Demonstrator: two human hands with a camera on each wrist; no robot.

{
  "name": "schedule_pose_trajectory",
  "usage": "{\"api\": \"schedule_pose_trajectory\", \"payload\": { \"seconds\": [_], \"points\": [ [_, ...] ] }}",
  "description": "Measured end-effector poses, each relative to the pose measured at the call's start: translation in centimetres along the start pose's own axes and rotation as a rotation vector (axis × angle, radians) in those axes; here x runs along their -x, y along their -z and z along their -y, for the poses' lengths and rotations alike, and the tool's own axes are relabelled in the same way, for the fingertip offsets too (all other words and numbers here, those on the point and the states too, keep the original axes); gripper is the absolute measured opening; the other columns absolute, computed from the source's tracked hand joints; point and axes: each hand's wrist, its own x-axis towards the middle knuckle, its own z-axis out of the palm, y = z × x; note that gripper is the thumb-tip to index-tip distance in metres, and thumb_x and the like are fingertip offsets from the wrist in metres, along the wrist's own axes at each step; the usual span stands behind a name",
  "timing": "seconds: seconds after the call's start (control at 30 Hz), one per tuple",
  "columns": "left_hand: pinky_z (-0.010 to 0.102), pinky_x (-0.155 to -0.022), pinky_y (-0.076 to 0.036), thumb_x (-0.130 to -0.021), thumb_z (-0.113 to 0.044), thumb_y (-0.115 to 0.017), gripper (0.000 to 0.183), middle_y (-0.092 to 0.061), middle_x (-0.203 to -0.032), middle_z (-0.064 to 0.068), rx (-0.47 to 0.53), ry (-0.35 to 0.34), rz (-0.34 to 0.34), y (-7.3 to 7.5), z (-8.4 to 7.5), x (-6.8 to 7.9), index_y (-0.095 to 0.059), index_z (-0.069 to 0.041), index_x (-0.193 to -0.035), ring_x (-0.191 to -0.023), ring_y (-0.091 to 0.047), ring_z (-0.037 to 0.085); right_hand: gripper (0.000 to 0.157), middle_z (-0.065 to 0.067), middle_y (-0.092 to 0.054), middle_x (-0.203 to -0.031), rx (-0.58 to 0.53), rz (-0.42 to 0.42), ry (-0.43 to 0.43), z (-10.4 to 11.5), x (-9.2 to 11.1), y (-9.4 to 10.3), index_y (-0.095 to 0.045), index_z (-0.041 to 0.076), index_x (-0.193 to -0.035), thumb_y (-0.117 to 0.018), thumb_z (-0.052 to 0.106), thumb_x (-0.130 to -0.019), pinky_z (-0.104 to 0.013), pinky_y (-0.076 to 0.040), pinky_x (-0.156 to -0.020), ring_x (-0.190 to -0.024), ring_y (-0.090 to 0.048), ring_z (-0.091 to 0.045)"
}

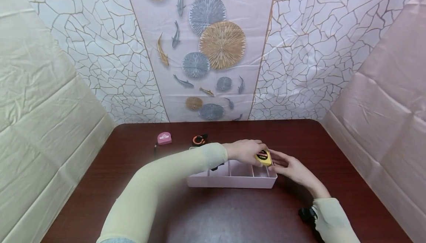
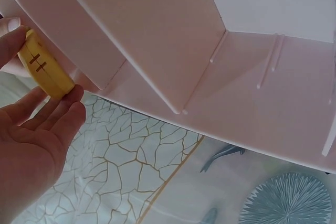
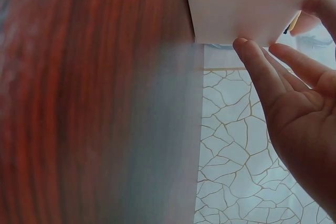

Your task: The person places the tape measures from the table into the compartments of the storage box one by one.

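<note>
A dark red wood-grain tabletop lies in front of the pink divided organizer box and extends under it. To the right and nearer than the box is the right sleeve, with a small black device at its cuff. The left sleeve comes from the left and crosses over the box.

The right hand is at the right end of the box; its fingers are rather straight and apart, and the fingertips touch the outside of the end wall. The left hand is above the right part of the box, with its fingers and thumb clamped on a yellow tape measure. This tape measure is over the right-end compartment, close to the end wall; whether it touches the wall, I cannot tell. Thin upright dividers separate the box into compartments.

Just behind the left part of the box lies an orange-and-black tape measure. A pink tape measure lies behind and to the left of the box. Farthest behind the box hangs a cloth backdrop with fish and round motifs.
</note>
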Motion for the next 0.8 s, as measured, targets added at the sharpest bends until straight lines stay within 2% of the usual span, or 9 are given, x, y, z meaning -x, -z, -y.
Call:
{"api": "schedule_pose_trajectory", "payload": {
  "seconds": [0.13, 0.33, 0.57, 0.8],
  "points": [
    [0.021, -0.082, -0.047, -0.091, -0.037, -0.073, 0.057, -0.057, -0.118, -0.003, -0.003, 0.001, 0.005, -0.1, -0.1, -0.2, -0.055, -0.015, -0.14, -0.097, -0.057, 0.007, 0.066, -0.032, -0.048, -0.144, 0.005, -0.009, 0.0, 0.0, 0.1, 0.0, -0.039, -0.006, -0.15, -0.07, 0.014, -0.096, -0.019, -0.049, -0.089, -0.128, -0.051, -0.047],
    [0.027, -0.089, -0.05, -0.095, -0.033, -0.069, 0.052, -0.059, -0.128, 0.002, -0.014, -0.037, -0.003, 0.1, -0.2, -0.5, -0.053, -0.014, -0.141, -0.108, -0.061, 0.011, 0.065, -0.031, -0.046, -0.146, 0.01, -0.015, 0.001, -0.1, 0.1, 0.0, -0.038, -0.008, -0.15, -0.069, 0.011, -0.096, -0.017, -0.048, -0.09, -0.129, -0.051, -0.047],
    [0.028, -0.096, -0.049, -0.094, -0.035, -0.071, 0.056, -0.057, -0.135, 0.002, -0.024, -0.019, -0.014, 0.9, -0.3, -0.4, -0.052, -0.014, -0.143, -0.118, -0.059, 0.013, 0.064, -0.03, -0.049, -0.144, 0.008, 0.003, 0.005, -0.2, -0.1, 0.0, -0.038, -0.004, -0.152, -0.068, 0.011, -0.097, -0.018, -0.048, -0.09, -0.129, -0.051, -0.048],
    [0.028, -0.098, -0.048, -0.096, -0.038, -0.067, 0.055, -0.055, -0.138, 0.0, -0.012, 0.005, -0.027, 1.5, -0.1, -0.2, -0.052, -0.017, -0.144, -0.119, -0.058, 0.013, 0.065, -0.03, -0.05, -0.143, 0.037, -0.008, -0.015, 0.0, 0.1, 0.2, -0.039, -0.005, -0.151, -0.069, 0.015, -0.096, -0.018, -0.048, -0.089, -0.129, -0.05, -0.048]
  ]
}}
